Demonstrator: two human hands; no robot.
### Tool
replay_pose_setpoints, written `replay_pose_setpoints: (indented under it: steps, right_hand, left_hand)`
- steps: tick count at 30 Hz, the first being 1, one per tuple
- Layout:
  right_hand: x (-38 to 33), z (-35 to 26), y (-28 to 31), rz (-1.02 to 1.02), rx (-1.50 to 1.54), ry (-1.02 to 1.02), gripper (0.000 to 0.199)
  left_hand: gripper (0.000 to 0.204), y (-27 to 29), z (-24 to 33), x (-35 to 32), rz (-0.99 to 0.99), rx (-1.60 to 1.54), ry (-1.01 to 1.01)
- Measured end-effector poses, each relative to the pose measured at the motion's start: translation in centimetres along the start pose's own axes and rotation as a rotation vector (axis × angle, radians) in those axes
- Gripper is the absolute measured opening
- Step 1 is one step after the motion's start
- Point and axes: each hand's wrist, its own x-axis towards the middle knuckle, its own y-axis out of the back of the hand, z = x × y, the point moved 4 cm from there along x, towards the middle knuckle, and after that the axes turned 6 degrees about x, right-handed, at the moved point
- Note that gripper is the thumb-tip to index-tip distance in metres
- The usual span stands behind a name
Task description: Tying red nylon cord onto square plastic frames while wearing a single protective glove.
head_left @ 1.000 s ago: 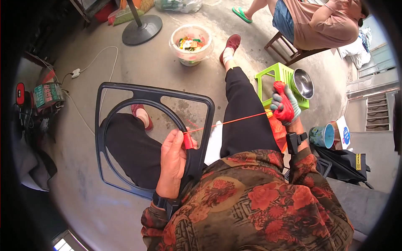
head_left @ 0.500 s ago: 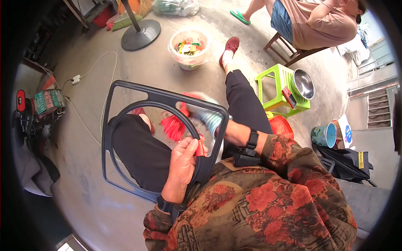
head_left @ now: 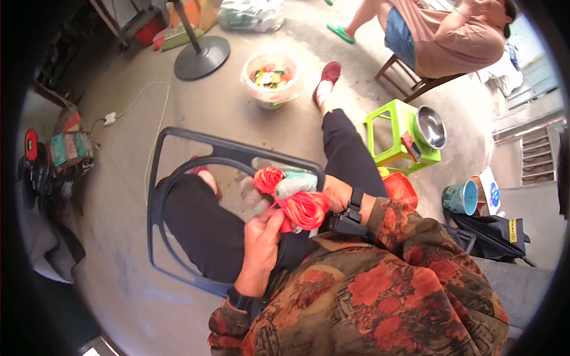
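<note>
A black plastic frame (head_left: pixel 222 144) with a round ring inside it lies tilted over my lap. My left hand (head_left: pixel 260 243) is closed around the ring's near right side, thumb on top, where red cord is wrapped. In a pale green and grey glove, my right hand (head_left: pixel 297 183) is closed on a looped bundle of red-orange cord (head_left: pixel 306 209). This bundle spreads on both sides of the gloved fist, just above my left thumb. It hides part of the ring and the frame's right side. The gloved fingertips are blurred.
A clear bucket (head_left: pixel 271 95) of colourful scraps stands ahead, near a round black stand base (head_left: pixel 202 57). At right are a green stool (head_left: pixel 386 127) with a metal bowl (head_left: pixel 430 127) and a seated person (head_left: pixel 451 41). A white cable (head_left: pixel 157 127) crosses the floor at left.
My right hand has brought the cord bundle nearer, to just above my left hand, over the ring's right side. The left hand keeps its grip; the frame has shifted slightly.
</note>
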Motion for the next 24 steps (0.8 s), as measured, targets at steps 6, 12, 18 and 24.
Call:
replay_pose_setpoints:
  steps: [6, 12, 18, 24]
  right_hand:
    - [-0.8, 2.0, 1.7, 0.092, -0.803, 0.196, 0.018]
    - [-3.8, 0.7, 0.9, 0.315, -0.379, 0.131, 0.022]
    - [2.3, 1.6, 4.7, -0.098, 0.502, -0.006, 0.037]
    - [3.2, 0.9, 0.4, -0.11, 0.124, 0.019, 0.057]
  left_hand:
    - [0.021, 1.2, 0.8, -3.3, 0.199, 0.001, -0.069]
    - [0.019, -1.2, 0.7, -0.6, 0.047, 0.1, -0.043]
    - [0.021, -0.4, 0.9, -0.9, 0.082, -0.121, -0.069]
    - [0.025, 0.2, 0.2, -1.2, 0.051, -0.148, -0.088]
